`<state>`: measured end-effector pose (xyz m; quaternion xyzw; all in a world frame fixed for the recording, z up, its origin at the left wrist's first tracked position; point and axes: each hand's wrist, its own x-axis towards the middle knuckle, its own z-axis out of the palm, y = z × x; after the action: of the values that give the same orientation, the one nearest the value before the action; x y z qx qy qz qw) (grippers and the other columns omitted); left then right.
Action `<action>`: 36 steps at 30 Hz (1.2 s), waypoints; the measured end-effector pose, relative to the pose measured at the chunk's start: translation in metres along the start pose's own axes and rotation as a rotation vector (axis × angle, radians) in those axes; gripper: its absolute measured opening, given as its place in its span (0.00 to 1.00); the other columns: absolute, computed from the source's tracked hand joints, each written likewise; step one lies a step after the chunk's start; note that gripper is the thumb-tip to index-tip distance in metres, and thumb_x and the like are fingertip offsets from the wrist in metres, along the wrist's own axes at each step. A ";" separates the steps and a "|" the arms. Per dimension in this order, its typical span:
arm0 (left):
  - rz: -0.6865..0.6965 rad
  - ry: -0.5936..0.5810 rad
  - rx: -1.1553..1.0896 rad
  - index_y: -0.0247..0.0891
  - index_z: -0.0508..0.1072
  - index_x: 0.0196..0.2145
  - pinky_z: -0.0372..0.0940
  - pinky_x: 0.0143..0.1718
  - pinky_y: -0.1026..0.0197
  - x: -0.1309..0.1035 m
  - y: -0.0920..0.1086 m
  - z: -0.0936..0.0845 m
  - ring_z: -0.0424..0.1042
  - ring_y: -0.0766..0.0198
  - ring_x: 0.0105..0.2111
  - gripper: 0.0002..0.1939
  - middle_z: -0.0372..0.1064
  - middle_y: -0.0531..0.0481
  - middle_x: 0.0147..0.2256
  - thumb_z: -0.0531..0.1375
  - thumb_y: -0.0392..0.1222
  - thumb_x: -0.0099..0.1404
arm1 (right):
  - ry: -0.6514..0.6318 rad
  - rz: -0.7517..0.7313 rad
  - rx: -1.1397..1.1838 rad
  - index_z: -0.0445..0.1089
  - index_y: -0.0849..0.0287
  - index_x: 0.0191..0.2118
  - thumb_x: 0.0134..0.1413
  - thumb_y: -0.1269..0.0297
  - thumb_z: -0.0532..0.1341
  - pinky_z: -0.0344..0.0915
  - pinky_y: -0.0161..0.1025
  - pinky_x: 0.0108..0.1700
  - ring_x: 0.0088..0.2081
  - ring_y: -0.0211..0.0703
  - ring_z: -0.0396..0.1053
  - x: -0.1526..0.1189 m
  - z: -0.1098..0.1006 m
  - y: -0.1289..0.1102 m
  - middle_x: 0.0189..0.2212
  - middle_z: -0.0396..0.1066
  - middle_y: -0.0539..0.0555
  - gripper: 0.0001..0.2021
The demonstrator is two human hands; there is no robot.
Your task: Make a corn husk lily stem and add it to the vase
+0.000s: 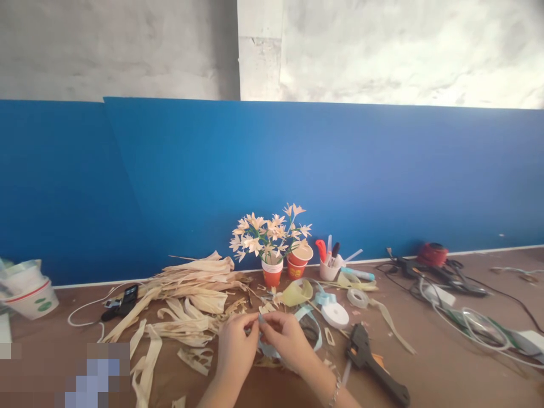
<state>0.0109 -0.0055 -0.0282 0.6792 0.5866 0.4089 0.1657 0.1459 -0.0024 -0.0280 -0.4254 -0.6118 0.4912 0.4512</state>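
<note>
My left hand (237, 344) and my right hand (288, 339) meet low in the middle of the view, fingertips pinched together. Whatever lies between them is too small and covered to make out. Just beyond and left of my left hand spreads a heap of dried, straw-coloured husks (195, 283). Behind my hands a bunch of pale artificial flowers (267, 233) stands upright in a red-and-white paper cup (272, 275). Beside my right hand lie a white tape roll (335, 315), pale blue ribbon (325, 297) and a dark hot glue gun (369, 360).
Another red paper cup (296, 270) and a small cup of pens (329, 267) stand near the blue partition (340, 170). Power strips and cables (446, 277) clutter the right side. At far left is a white paper tub (36, 300). Part of the lower left is pixelated.
</note>
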 end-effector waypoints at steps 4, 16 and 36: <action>0.020 0.010 0.034 0.40 0.78 0.31 0.65 0.38 0.52 -0.001 0.002 -0.002 0.73 0.54 0.33 0.11 0.76 0.46 0.30 0.55 0.36 0.57 | 0.060 0.049 0.013 0.75 0.62 0.31 0.48 0.61 0.58 0.64 0.33 0.27 0.24 0.39 0.68 0.001 0.001 0.000 0.23 0.73 0.52 0.11; -0.420 -0.193 -0.696 0.34 0.74 0.24 0.61 0.29 0.63 0.008 0.002 0.004 0.70 0.61 0.25 0.07 0.74 0.48 0.23 0.60 0.41 0.49 | 0.178 0.271 0.229 0.66 0.61 0.24 0.29 0.44 0.67 0.65 0.37 0.26 0.22 0.43 0.70 0.009 -0.004 0.002 0.18 0.71 0.52 0.23; -0.505 -0.249 -0.832 0.35 0.72 0.23 0.56 0.24 0.66 0.014 -0.013 0.004 0.66 0.66 0.22 0.12 0.71 0.51 0.20 0.65 0.47 0.45 | 0.123 0.279 -0.300 0.62 0.58 0.23 0.49 0.57 0.50 0.56 0.32 0.20 0.20 0.37 0.65 0.008 -0.061 -0.018 0.19 0.67 0.50 0.12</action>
<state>0.0046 0.0122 -0.0349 0.4359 0.4956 0.4714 0.5850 0.2019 0.0160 -0.0021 -0.5975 -0.5846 0.4254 0.3470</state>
